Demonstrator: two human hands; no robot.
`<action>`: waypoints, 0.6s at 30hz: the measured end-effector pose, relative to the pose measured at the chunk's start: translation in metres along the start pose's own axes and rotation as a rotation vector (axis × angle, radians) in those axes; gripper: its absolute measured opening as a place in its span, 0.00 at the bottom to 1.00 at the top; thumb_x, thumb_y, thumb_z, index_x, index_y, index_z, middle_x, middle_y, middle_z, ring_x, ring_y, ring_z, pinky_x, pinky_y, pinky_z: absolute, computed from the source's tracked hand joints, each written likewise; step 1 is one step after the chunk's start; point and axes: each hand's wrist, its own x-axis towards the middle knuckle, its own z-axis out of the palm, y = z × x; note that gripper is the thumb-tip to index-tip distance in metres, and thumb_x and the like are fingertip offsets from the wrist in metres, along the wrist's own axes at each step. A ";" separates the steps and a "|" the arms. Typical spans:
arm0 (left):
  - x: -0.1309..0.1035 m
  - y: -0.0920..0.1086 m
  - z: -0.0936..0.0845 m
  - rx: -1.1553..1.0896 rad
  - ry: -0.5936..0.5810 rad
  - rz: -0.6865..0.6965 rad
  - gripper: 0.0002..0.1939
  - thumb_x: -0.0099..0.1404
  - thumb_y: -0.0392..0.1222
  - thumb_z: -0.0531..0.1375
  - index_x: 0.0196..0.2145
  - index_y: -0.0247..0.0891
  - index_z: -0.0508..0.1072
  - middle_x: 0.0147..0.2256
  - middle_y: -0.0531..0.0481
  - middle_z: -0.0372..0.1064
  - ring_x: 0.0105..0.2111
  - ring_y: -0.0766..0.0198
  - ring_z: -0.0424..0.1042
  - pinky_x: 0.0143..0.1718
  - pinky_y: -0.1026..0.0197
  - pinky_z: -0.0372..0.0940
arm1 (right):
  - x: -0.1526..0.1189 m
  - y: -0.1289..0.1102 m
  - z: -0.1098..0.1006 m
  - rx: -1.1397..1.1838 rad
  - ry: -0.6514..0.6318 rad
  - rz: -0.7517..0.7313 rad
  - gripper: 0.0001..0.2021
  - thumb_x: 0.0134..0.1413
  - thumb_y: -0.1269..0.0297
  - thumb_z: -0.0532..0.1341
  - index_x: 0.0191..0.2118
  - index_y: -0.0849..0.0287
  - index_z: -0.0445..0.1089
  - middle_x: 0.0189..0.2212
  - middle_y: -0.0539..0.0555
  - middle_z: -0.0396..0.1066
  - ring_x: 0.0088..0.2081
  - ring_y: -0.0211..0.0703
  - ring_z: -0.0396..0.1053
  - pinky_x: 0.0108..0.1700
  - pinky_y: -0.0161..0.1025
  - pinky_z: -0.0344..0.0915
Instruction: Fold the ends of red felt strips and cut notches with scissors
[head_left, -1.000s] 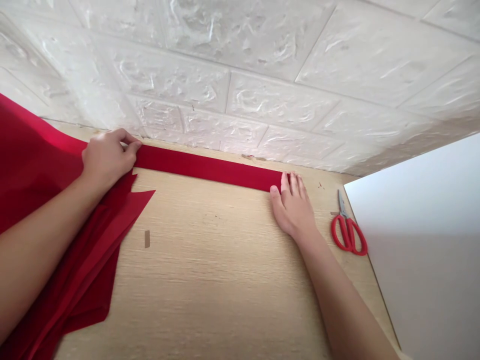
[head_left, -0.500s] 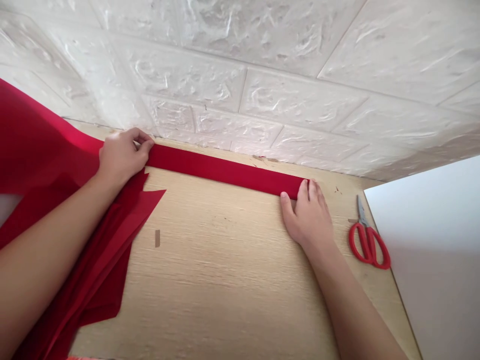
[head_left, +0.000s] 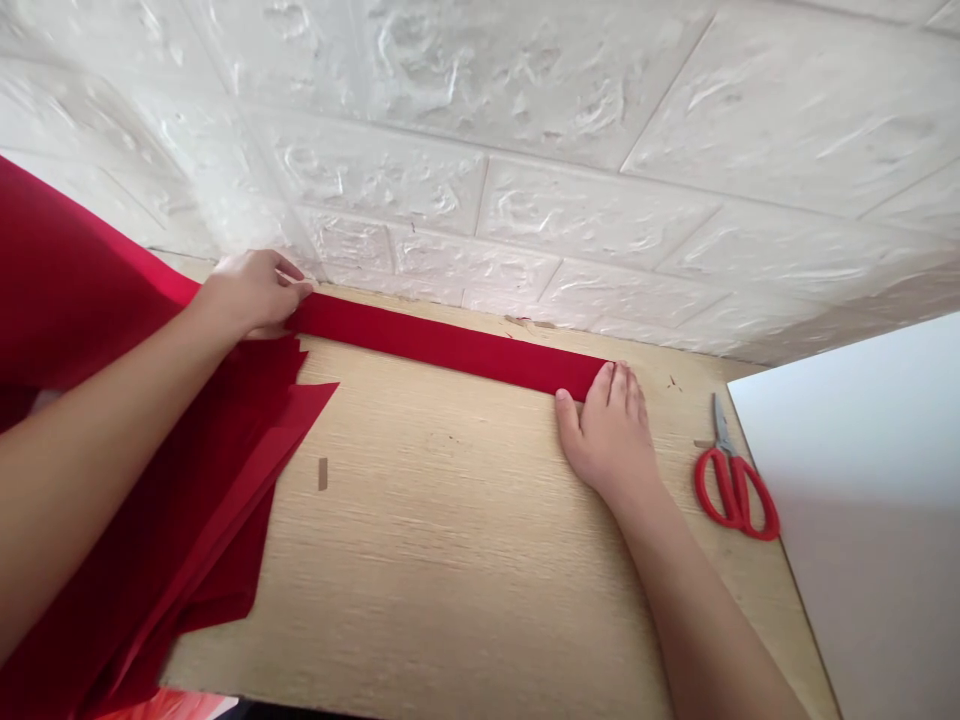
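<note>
A wide red ribbon (head_left: pixel 450 345), or a fabric strip like it, lies flat along the wall on the wooden table. My left hand (head_left: pixel 255 290) is closed in a pinch at the ribbon's left part; its fingertips partly hide the edge there. My right hand (head_left: pixel 611 425) lies flat over the right end, fingers stretched out and thumb apart at the near edge, covering that end. From beyond my left hand, a broad red sheet (head_left: pixel 82 270) rises to the left. Under my left forearm is a pile of red cut pieces with pointed ends (head_left: pixel 247 490).
Red-handled scissors (head_left: pixel 735 490) lie right of my right hand, blades pointing at the wall. A white panel (head_left: pixel 862 480) borders the table (head_left: pixel 450 560) on the right. The white brick-patterned wall (head_left: pixel 465 120) rises behind. A small brown scrap (head_left: pixel 322 473) lies near the pile.
My left hand has shifted slightly and its wrist has turned, with the forearm lying flatter. The view has moved a little, showing the table's front edge. My right hand stays on the ribbon's end.
</note>
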 end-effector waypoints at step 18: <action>-0.097 0.129 0.073 0.050 -0.070 0.717 0.45 0.75 0.66 0.35 0.74 0.27 0.46 0.75 0.35 0.36 0.76 0.46 0.37 0.75 0.39 0.39 | 0.002 0.003 -0.004 0.041 -0.044 0.019 0.41 0.70 0.50 0.46 0.71 0.88 0.48 0.72 0.81 0.46 0.74 0.68 0.46 0.73 0.59 0.47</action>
